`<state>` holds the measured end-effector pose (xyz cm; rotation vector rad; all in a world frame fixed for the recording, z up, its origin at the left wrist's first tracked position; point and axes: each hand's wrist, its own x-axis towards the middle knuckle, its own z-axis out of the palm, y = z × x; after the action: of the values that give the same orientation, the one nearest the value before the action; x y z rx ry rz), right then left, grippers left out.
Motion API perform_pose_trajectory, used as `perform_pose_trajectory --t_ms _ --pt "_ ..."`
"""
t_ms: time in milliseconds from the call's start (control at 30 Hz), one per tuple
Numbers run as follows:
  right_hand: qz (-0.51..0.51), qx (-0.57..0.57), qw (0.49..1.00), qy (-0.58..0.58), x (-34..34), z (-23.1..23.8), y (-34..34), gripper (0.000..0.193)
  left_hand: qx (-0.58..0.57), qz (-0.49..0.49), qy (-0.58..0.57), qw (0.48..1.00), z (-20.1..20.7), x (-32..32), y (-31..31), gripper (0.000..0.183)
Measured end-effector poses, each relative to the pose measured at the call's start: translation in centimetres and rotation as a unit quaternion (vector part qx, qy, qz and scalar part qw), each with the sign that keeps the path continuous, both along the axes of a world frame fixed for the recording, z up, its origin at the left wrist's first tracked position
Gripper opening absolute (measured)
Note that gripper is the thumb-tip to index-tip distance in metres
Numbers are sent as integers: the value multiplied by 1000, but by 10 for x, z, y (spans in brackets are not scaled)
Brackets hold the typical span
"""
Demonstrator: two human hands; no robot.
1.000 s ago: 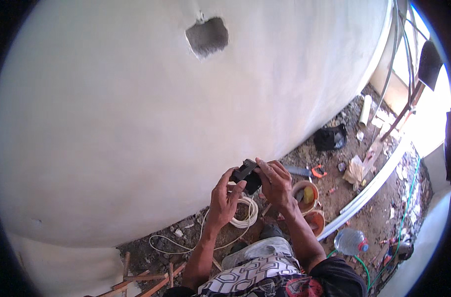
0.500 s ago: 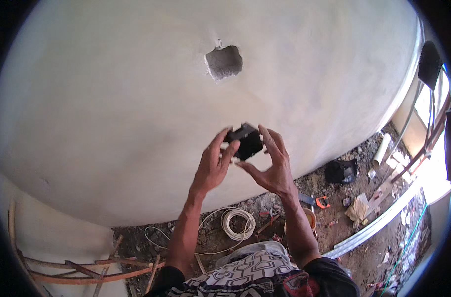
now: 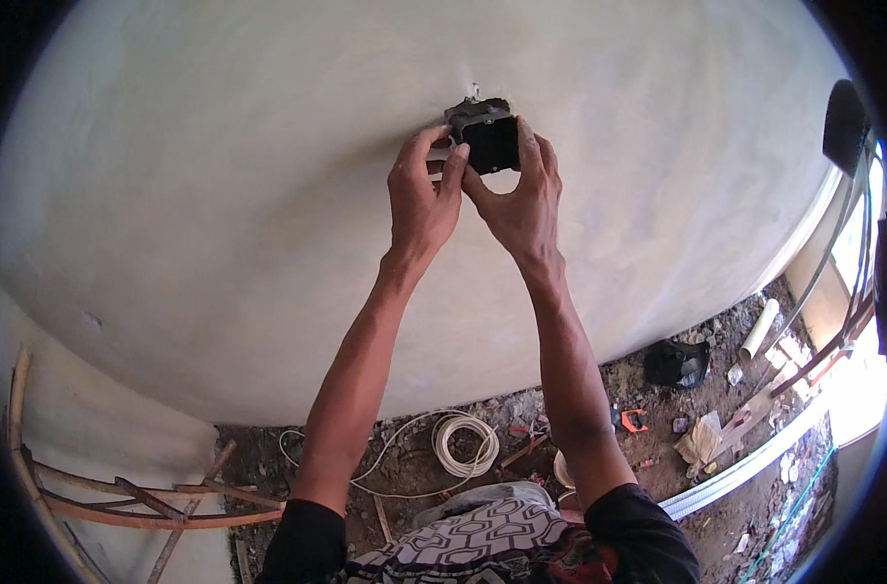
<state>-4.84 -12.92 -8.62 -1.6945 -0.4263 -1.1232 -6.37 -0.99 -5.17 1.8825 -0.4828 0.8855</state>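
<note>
Nearest you, on the dirt floor (image 3: 404, 467): a coil of white cable (image 3: 465, 443), orange-handled pliers (image 3: 633, 420), a dark bag (image 3: 677, 363) and a white pipe offcut (image 3: 760, 329), with bamboo poles (image 3: 122, 496) at lower left. Further out, both your arms reach up to the pale plastered wall (image 3: 219, 195), where your left hand (image 3: 422, 200) pinches the left edge of a black box (image 3: 489, 141) and your right hand (image 3: 521, 200) grips its right and lower edges. Farthest: that box sits at the rough hole (image 3: 474, 100) in the wall, tilted slightly; how deep it sits, you cannot tell.
</note>
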Motion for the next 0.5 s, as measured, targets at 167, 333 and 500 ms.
perform_pose_trajectory --t_ms 167,333,500 --pt "-19 -8 1000 -4 18 -1 4 84 1 29 -35 999 -4 17 1 28" --pt "-36 -17 999 -6 26 0 7 84 13 68 -81 994 -4 25 -1 24" --pt "-73 -41 996 -26 26 -1 6 84 12 80 -76 994 -5 25 -3 22"
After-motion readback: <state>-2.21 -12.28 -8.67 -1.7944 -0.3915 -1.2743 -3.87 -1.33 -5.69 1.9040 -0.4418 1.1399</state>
